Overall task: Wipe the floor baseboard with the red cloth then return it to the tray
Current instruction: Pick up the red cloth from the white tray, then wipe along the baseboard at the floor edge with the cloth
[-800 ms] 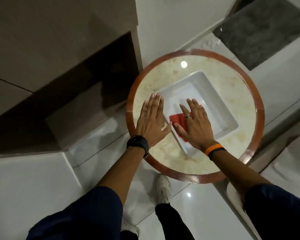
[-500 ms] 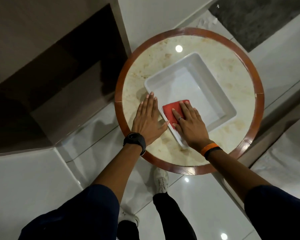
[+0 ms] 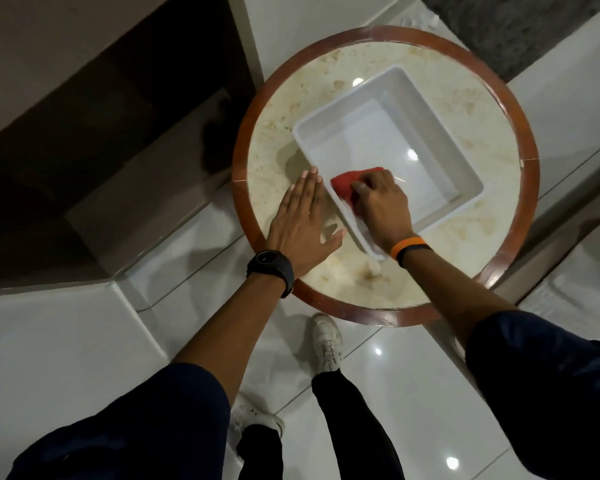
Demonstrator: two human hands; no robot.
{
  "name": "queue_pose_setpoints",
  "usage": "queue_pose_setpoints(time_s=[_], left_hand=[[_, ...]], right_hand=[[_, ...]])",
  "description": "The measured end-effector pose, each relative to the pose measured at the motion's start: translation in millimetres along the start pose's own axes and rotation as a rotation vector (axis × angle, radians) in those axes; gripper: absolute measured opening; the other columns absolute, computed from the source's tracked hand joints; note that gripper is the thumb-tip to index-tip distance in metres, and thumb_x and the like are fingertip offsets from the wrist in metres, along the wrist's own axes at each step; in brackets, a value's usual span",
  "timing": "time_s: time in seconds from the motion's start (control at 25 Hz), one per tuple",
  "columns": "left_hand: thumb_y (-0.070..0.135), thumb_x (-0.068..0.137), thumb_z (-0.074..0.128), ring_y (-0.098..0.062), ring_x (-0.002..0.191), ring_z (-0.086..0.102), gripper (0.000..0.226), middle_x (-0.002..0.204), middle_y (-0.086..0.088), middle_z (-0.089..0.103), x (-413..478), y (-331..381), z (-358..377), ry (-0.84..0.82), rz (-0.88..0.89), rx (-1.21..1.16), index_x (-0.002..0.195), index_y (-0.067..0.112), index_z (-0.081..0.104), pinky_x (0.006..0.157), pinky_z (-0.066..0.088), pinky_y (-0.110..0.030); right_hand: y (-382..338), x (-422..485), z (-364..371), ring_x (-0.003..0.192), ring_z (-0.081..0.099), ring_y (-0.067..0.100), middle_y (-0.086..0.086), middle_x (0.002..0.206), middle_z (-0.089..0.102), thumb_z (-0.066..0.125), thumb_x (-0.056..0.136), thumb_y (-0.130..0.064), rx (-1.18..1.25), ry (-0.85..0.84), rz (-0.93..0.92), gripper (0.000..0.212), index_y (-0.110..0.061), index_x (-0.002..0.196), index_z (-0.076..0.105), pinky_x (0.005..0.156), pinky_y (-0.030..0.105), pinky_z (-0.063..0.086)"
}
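Note:
A white square tray sits on a round marble table with a red-brown rim. The red cloth lies bunched in the tray's near-left corner. My right hand, with a ring and an orange wristband, has its fingers curled around the cloth. My left hand, with a black watch on the wrist, lies flat and open on the tabletop just left of the tray. The cloth's near part is hidden under my right hand.
Glossy white floor tiles spread below the table. A dark brown stepped plinth runs along the left. A grey mat lies at the top right. My white shoes stand close under the table's near edge.
My right hand's fingers went from flat on the cloth to curled around it, bunching it. The view moved closer to the table. My left hand stayed flat.

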State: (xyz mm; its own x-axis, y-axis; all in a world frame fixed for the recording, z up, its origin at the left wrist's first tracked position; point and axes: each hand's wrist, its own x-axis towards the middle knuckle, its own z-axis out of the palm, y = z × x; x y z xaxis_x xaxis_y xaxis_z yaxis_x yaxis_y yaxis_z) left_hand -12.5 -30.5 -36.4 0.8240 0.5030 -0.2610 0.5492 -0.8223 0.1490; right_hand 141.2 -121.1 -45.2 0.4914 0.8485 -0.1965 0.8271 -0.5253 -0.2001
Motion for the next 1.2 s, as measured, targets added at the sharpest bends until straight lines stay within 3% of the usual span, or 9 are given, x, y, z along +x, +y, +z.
queue_pose_setpoints(time_s=[0.24, 0.4, 0.52, 0.68, 0.88, 1.04, 1.2], left_hand=[[0.069, 0.095, 0.032, -0.029, 0.158, 0.003, 0.1, 0.168, -0.018, 0.0, -51, -64, -15, 0.057, -0.069, 0.019, 0.16, -0.002, 0.007, 0.129, 0.009, -0.043], [0.073, 0.091, 0.019, -0.029, 0.158, -0.001, 0.103, 0.168, -0.018, -0.005, -106, -127, -15, 0.05, -0.144, 0.038, 0.161, 0.0, 0.001, 0.129, 0.006, -0.043], [0.069, 0.093, 0.025, -0.029, 0.158, 0.002, 0.099, 0.168, -0.018, -0.001, -150, -168, -9, 0.071, -0.222, 0.064, 0.16, 0.0, 0.004, 0.129, 0.008, -0.043], [0.07, 0.095, 0.028, -0.029, 0.158, 0.001, 0.099, 0.168, -0.017, -0.003, -228, -227, 27, -0.003, -0.35, 0.083, 0.16, 0.001, 0.001, 0.128, 0.005, -0.042], [0.068, 0.095, 0.04, -0.03, 0.158, 0.0, 0.102, 0.168, -0.016, -0.004, -320, -291, 126, -0.184, -0.466, 0.079, 0.16, 0.001, -0.002, 0.128, 0.004, -0.042], [0.067, 0.095, 0.042, -0.031, 0.158, -0.003, 0.104, 0.168, -0.018, -0.007, -363, -327, 232, -0.456, -0.458, 0.146, 0.16, 0.0, -0.004, 0.129, 0.002, -0.043], [0.069, 0.095, 0.037, -0.031, 0.157, -0.008, 0.104, 0.167, -0.018, -0.012, -364, -358, 307, -0.718, -0.424, 0.272, 0.159, 0.0, -0.008, 0.128, -0.001, -0.044]], right_hand=[[-31, -3, -45, 0.123, 0.055, 0.034, 0.014, 0.131, 0.065, 0.058, 0.095, -0.01, 0.215, 0.347, 0.046, 0.037, -0.011, 0.13, 0.067, 0.092, 0.04, 0.051], [-92, -29, -63, 0.118, 0.06, 0.026, 0.01, 0.126, 0.068, 0.056, 0.093, -0.007, 0.385, 0.593, -0.029, 0.037, -0.013, 0.127, 0.07, 0.095, 0.01, 0.038], [-150, -53, -53, 0.114, 0.06, 0.025, 0.012, 0.123, 0.068, 0.06, 0.095, -0.011, 0.463, 0.618, -0.139, 0.032, -0.012, 0.126, 0.07, 0.098, 0.013, 0.038], [-237, -82, 11, 0.112, 0.061, 0.028, 0.013, 0.123, 0.068, 0.062, 0.095, -0.009, 0.542, 0.443, -0.263, 0.031, -0.009, 0.125, 0.07, 0.096, 0.026, 0.045], [-310, -115, 159, 0.112, 0.062, 0.03, 0.009, 0.125, 0.07, 0.059, 0.094, -0.004, 0.53, 0.112, -0.405, 0.033, -0.012, 0.123, 0.072, 0.091, 0.037, 0.053], [-339, -137, 304, 0.11, 0.064, 0.032, 0.011, 0.123, 0.071, 0.064, 0.089, 0.0, 0.498, -0.221, -0.552, 0.033, -0.009, 0.119, 0.074, 0.086, 0.043, 0.057], [-367, -141, 421, 0.116, 0.063, 0.03, 0.011, 0.126, 0.07, 0.067, 0.095, -0.012, 0.473, -0.55, -0.573, 0.03, -0.013, 0.124, 0.072, 0.094, 0.043, 0.053]])
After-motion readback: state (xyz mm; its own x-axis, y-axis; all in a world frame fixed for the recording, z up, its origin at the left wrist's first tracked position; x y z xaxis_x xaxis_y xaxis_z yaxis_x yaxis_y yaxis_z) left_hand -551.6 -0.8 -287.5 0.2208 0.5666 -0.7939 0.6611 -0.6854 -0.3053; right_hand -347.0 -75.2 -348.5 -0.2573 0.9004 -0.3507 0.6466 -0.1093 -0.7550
